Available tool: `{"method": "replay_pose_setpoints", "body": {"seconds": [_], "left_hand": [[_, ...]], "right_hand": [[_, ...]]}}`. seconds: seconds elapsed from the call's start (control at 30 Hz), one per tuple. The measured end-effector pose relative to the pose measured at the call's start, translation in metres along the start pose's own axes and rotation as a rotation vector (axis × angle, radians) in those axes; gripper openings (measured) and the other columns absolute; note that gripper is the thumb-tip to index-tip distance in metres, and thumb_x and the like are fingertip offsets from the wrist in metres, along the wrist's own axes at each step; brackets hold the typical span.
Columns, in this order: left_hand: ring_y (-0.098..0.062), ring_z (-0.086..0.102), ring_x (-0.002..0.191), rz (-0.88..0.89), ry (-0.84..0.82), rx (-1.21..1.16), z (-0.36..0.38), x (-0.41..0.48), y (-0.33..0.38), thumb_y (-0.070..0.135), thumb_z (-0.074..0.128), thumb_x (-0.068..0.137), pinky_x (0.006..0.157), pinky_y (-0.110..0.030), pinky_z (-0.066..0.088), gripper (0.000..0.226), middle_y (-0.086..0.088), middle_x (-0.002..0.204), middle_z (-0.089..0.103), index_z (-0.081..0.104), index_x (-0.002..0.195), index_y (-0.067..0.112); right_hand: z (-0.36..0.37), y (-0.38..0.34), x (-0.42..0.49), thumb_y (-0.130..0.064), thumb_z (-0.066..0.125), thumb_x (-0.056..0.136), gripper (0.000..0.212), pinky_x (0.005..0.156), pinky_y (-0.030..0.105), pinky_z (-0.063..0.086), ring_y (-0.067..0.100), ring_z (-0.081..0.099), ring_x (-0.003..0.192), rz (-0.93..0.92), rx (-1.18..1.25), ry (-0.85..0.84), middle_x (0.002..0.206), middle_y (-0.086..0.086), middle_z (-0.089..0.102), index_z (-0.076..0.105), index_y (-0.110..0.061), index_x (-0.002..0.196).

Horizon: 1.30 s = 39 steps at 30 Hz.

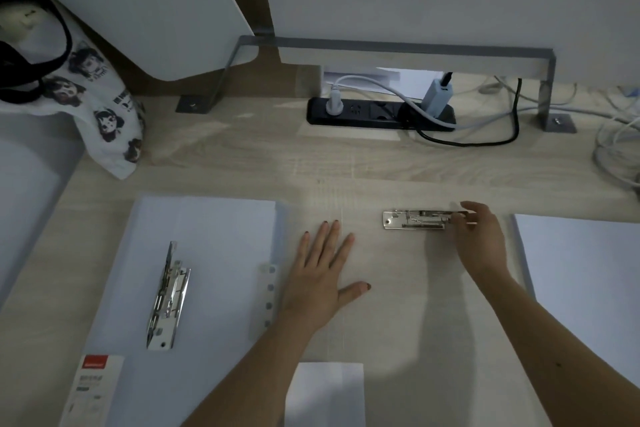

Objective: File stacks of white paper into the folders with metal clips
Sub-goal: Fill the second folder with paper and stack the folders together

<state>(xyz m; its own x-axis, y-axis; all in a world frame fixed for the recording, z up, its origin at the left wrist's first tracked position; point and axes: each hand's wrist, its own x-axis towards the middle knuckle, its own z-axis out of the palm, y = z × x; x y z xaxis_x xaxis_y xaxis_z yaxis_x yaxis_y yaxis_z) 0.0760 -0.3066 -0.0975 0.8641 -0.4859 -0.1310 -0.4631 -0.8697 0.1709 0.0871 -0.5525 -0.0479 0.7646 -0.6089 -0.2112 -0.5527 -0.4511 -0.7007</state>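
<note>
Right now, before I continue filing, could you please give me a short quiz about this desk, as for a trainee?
1. True or false: the left hand lies flat, fingers straight, on the clear folder.
2. What does the right hand pinch? A: the power strip. B: the end of the centre metal clip. C: the printed bag.
3. Fill in: the stack of white paper with no clip on it lies to the ___ of the right hand.

Key: 1 true; 2 B; 3 right.
</note>
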Motion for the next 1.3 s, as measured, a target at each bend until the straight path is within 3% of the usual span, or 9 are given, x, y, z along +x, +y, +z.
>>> {"method": "replay_pose_setpoints", "body": {"seconds": [0.2,0.27,0.33,0.5,0.63,0.73,0.9,1.1,1.3], "left_hand": [[-0.025,0.01,0.142,0.002,-0.031,0.014,-0.008,0.003,0.005,0.067,0.007,0.088,0.113,-0.039,0.0,0.08,-0.014,0.151,0.03,0.032,0.142,0.014],[-0.025,0.0,0.146,-0.054,-0.028,-0.066,-0.02,0.004,0.024,0.064,-0.001,0.08,0.116,-0.034,-0.009,0.086,-0.013,0.157,0.01,0.018,0.147,0.013],[-0.021,-0.005,0.147,-0.152,-0.092,-0.267,-0.031,0.005,0.056,0.057,-0.001,0.073,0.115,-0.03,-0.013,0.088,-0.007,0.159,0.001,0.013,0.148,0.013],[-0.006,0.037,0.128,-0.334,-0.054,-1.05,-0.05,0.011,0.172,0.027,0.043,0.094,0.095,0.004,0.022,0.043,0.0,0.143,0.038,0.042,0.135,0.015],[-0.007,0.04,0.129,-0.483,-0.27,-1.386,-0.05,0.02,0.242,0.016,0.045,0.095,0.097,-0.013,0.029,0.039,0.007,0.138,0.043,0.043,0.134,0.018],[-0.009,0.05,0.113,-0.617,-0.397,-1.459,-0.046,0.026,0.267,0.02,0.044,0.093,0.101,-0.027,0.037,0.039,0.009,0.119,0.053,0.043,0.132,0.021],[-0.015,0.045,0.081,-0.72,-0.493,-1.389,-0.04,0.04,0.284,0.016,0.042,0.08,0.074,-0.031,0.038,0.006,-0.006,0.085,0.048,0.048,0.08,0.017],[-0.012,0.045,0.066,-0.714,-0.477,-1.376,-0.043,0.051,0.294,0.015,0.045,0.086,0.063,-0.022,0.037,0.009,0.0,0.072,0.047,0.049,0.078,0.017],[-0.011,0.063,0.081,-0.68,-0.405,-1.59,-0.039,0.038,0.298,0.016,0.038,0.096,0.066,-0.017,0.054,0.021,-0.001,0.09,0.065,0.057,0.103,0.016]], "right_hand": [[-0.044,0.024,-0.013,-0.01,0.043,0.092,0.035,0.082,0.029,0.039,0.016,0.049,0.094,-0.038,-0.003,-0.084,0.128,0.013,0.051,0.051,-0.011,0.126],[-0.071,0.037,-0.02,-0.009,0.041,0.091,0.033,0.083,0.03,0.04,0.015,0.05,0.097,-0.016,-0.015,-0.115,0.129,0.011,0.051,0.055,-0.013,0.121],[-0.098,0.054,-0.028,-0.008,0.041,0.092,0.032,0.084,0.03,0.039,0.018,0.052,0.102,0.013,-0.038,-0.124,0.128,0.011,0.052,0.057,-0.014,0.119],[-0.14,0.098,-0.049,-0.006,0.045,0.092,0.031,0.087,0.027,0.037,0.026,0.053,0.114,-0.008,-0.105,-0.094,0.128,0.011,0.053,0.058,-0.014,0.118],[-0.146,0.123,-0.053,-0.003,0.048,0.089,0.033,0.095,0.033,0.041,0.028,0.053,0.117,-0.078,-0.211,-0.15,0.129,0.011,0.053,0.057,-0.009,0.121],[-0.142,0.138,-0.057,-0.001,0.049,0.088,0.035,0.102,0.037,0.04,0.03,0.05,0.121,-0.132,-0.279,-0.178,0.132,0.013,0.052,0.056,-0.004,0.122],[-0.141,0.142,-0.054,-0.005,0.048,0.09,0.036,0.1,0.032,0.04,0.026,0.049,0.122,-0.143,-0.282,-0.174,0.134,0.01,0.051,0.054,-0.007,0.126],[-0.144,0.141,-0.051,-0.016,0.05,0.091,0.035,0.097,0.03,0.042,0.024,0.051,0.118,-0.129,-0.222,-0.192,0.134,0.008,0.05,0.053,-0.01,0.126],[-0.153,0.138,-0.045,-0.037,0.058,0.084,0.039,0.086,0.024,0.043,0.011,0.052,0.103,-0.029,-0.023,-0.221,0.122,-0.003,0.051,0.055,-0.019,0.119]]}}
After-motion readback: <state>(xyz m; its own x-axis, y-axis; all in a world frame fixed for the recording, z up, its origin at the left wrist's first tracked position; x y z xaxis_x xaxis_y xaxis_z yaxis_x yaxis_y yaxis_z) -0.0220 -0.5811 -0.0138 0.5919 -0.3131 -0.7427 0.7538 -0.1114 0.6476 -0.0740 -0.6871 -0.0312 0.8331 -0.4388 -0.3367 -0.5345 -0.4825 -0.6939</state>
